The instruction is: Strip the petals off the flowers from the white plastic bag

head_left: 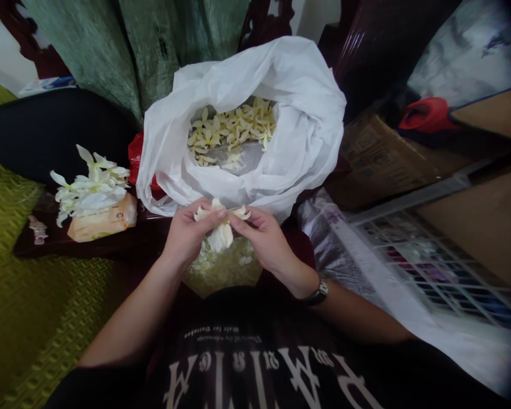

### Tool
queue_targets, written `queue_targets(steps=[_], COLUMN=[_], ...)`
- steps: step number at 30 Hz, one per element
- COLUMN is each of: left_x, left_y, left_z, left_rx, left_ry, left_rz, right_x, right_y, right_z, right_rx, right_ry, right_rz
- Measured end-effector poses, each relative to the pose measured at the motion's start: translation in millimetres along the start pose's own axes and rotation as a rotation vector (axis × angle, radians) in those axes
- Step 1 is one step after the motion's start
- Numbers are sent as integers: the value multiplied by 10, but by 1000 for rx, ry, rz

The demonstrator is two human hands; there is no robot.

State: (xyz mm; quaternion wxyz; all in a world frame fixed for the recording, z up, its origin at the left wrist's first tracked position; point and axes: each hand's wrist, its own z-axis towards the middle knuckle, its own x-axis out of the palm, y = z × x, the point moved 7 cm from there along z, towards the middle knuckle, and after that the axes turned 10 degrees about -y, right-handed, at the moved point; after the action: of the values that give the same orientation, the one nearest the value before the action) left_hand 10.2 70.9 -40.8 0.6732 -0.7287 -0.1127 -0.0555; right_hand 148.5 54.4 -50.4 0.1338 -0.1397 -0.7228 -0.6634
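Observation:
Between my two hands is a pale cream flower (221,233) with drooping petals. My left hand (191,230) pinches its left side, thumb over the petals. On the other side my right hand (262,233) grips it with thumb and fingers; a watch is on that wrist. Just beyond the hands lies a wide-open white plastic bag (310,130) with many yellowish flowers (238,125) inside. Below the hands, near my lap, sits a container of pale petals (225,270). White flowers (91,182) lie on an orange packet (102,218) at the left.
A dark bench edge (29,241) runs under the packet, beside a red bag (140,162). Cardboard boxes (383,159) and a white wire basket (443,261) stand at the right. A yellow textured mat (8,318) covers the floor at the left.

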Motion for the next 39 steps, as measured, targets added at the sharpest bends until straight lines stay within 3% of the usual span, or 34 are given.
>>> queue_targets(steps=[6, 14, 24, 27, 31, 34, 39], left_x=[18, 24, -206, -269, -287, -222, -30], left_y=[16, 5, -88, -111, -132, -126, -109], left_z=[-11, -10, 46, 62, 77, 68, 5], left_rx=[-1, 37, 92, 89, 104, 100, 98], left_ry=[-60, -63, -81, -81, -46, 9, 85], left_rz=[-55, -52, 73, 135, 146, 139, 149], right_x=[-8, -136, -646, -751, -691, -519, -83], right_y=[-16, -49, 125, 191, 256, 330, 111], right_z=[-7, 18, 128, 135, 86, 11, -12], right_rx=[23, -3, -213, -246, -249, -296, -39], right_ry=[-44, -224, -376, -301, -144, -100, 104], right_rz=[43, 105, -45, -209, -383, -411, -226])
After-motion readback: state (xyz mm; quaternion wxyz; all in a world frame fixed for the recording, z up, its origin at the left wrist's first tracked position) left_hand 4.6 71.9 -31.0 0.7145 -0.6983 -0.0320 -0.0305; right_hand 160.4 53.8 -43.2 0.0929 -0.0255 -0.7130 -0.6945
